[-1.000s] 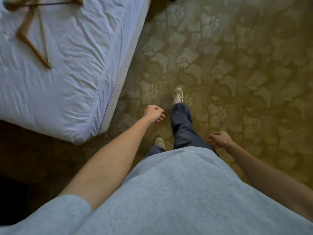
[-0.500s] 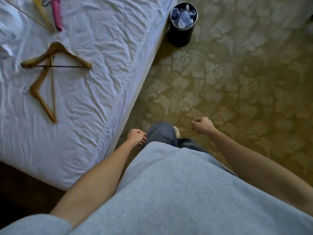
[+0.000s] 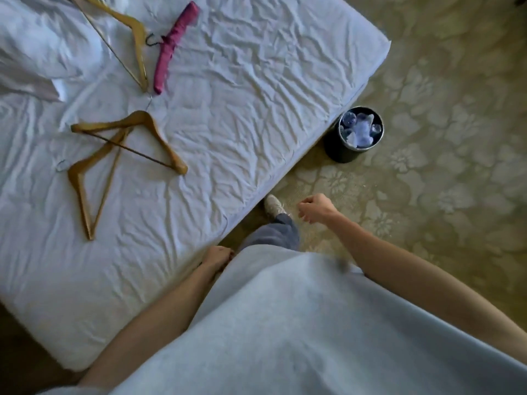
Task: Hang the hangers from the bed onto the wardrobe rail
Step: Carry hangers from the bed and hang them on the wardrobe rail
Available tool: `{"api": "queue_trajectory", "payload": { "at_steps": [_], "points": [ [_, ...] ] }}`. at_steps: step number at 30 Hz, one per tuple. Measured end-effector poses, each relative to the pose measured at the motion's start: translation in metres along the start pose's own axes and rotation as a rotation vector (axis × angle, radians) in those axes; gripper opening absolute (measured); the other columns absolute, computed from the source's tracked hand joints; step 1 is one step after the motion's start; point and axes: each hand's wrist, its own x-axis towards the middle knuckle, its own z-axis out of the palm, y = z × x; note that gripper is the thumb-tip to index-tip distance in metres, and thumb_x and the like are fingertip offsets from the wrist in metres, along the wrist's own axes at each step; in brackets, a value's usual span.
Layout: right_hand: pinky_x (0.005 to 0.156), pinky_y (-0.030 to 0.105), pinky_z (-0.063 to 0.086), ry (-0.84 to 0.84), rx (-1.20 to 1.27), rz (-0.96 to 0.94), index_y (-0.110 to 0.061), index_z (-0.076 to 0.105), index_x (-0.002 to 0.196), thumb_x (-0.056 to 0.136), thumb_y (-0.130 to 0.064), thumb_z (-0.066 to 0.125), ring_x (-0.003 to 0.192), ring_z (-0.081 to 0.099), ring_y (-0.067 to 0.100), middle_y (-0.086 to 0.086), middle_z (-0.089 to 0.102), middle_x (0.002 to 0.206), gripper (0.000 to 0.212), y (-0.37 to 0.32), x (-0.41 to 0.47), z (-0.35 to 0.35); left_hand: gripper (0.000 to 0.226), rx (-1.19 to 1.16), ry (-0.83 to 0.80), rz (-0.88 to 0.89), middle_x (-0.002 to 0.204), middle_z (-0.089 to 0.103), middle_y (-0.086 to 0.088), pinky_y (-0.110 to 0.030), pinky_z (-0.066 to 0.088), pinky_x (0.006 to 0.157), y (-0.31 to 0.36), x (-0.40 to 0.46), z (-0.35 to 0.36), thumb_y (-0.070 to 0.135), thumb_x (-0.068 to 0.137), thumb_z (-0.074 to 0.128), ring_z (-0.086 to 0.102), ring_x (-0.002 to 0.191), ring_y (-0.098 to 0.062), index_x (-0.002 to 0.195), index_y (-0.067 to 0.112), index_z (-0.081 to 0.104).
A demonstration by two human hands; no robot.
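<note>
Bed [image 3: 256, 115]: white cloth sheet, matt, heavily creased. Wooden hangers [image 3: 125, 143]: tan wood, smooth, slight sheen; dark thin crossbar on one; thin metal hooks. Padded hanger [image 3: 171, 49]: magenta cloth cover, soft sheen, dark hook. Carpet [image 3: 442, 166]: olive-gold pile, matt, floral relief pattern. Bin [image 3: 342, 149]: black, smooth wall, light rim; clear glossy plastic and pale crumpled material seen inside. Sweatshirt [image 3: 299, 323]: grey fleecy cloth, matt. Trousers [image 3: 273, 235]: dark blue cloth. Shoe [image 3: 272, 205]: pale, worn, matt.

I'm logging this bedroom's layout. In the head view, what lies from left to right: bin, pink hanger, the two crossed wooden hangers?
Crossed wooden hangers → pink hanger → bin.
</note>
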Motion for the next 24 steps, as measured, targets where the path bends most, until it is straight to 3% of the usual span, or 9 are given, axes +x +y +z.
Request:
{"api": "queue_trajectory", "payload": {
  "at_steps": [2,4,7,11,16,19,24],
  "points": [
    [0.055,0.023,0.053,0.021,-0.007,0.045,-0.007,0.073,0.100,0.095,-0.019,0.057,0.068,0.066,0.016,0.007,0.075,0.088,0.021,-0.009,0.022,-0.029,0.021,-0.119,0.031,-0.008,0.091,0.064,-0.002,-0.025,0.045,0.058,0.050,0.007,-0.015,0.018,0.097,0.058,0.056,0.075,-0.018,0.076,0.016,0.064],
    [0.060,0.026,0.056,0.045,-0.026,0.071,-0.004,0.074,0.102,0.095,-0.021,0.058,0.069,0.067,0.018,0.009,0.075,0.088,0.024,-0.015,0.045,-0.059,0.021,-0.279,0.065,-0.025,0.075,0.070,-0.003,-0.024,0.045,0.051,0.094,0.018,-0.026,0.014,0.093,0.059,0.057,0.056,-0.017,0.078,0.005,0.071],
    [0.067,0.031,0.058,0.056,-0.079,0.095,-0.005,0.074,0.098,0.096,-0.020,0.059,0.072,0.067,0.022,0.011,0.075,0.087,0.022,-0.023,0.067,-0.098,0.023,-0.399,0.082,0.031,0.058,0.068,-0.003,-0.028,0.050,0.053,0.154,0.027,-0.042,0.017,0.091,0.061,0.058,0.049,-0.017,0.084,-0.002,0.073],
    [0.063,0.030,0.055,0.023,-0.186,0.125,-0.006,0.073,0.091,0.095,-0.017,0.059,0.066,0.064,0.021,0.009,0.072,0.079,0.017,-0.047,0.102,-0.139,0.021,-0.529,0.081,0.051,0.070,0.072,-0.005,-0.025,0.052,0.052,0.209,0.037,-0.063,0.017,0.094,0.058,0.060,0.052,-0.014,0.084,0.004,0.072],
    [0.055,0.026,0.053,-0.073,-0.349,0.090,-0.003,0.072,0.079,0.092,-0.012,0.060,0.057,0.062,0.020,0.011,0.071,0.072,0.019,-0.093,0.152,-0.164,0.018,-0.655,0.093,-0.049,0.072,0.074,-0.005,-0.028,0.053,0.057,0.225,0.050,-0.066,0.016,0.095,0.058,0.065,0.056,-0.016,0.085,0.008,0.072],
    [0.061,0.030,0.055,-0.145,-0.433,0.030,-0.007,0.071,0.070,0.089,-0.010,0.060,0.059,0.063,0.022,0.015,0.072,0.075,0.022,-0.125,0.177,-0.171,0.017,-0.707,0.136,-0.116,0.075,0.074,-0.006,-0.024,0.051,0.053,0.226,0.053,-0.062,0.015,0.096,0.057,0.065,0.056,-0.013,0.091,0.007,0.071],
    [0.060,0.030,0.050,-0.279,-0.522,-0.087,-0.008,0.070,0.075,0.090,-0.010,0.061,0.063,0.063,0.024,0.013,0.071,0.074,0.017,-0.213,0.215,-0.167,0.020,-0.856,0.205,-0.215,0.076,0.072,-0.009,-0.022,0.050,0.046,0.258,0.065,-0.075,0.013,0.097,0.056,0.063,0.054,-0.014,0.084,0.005,0.069]
  ]
}}
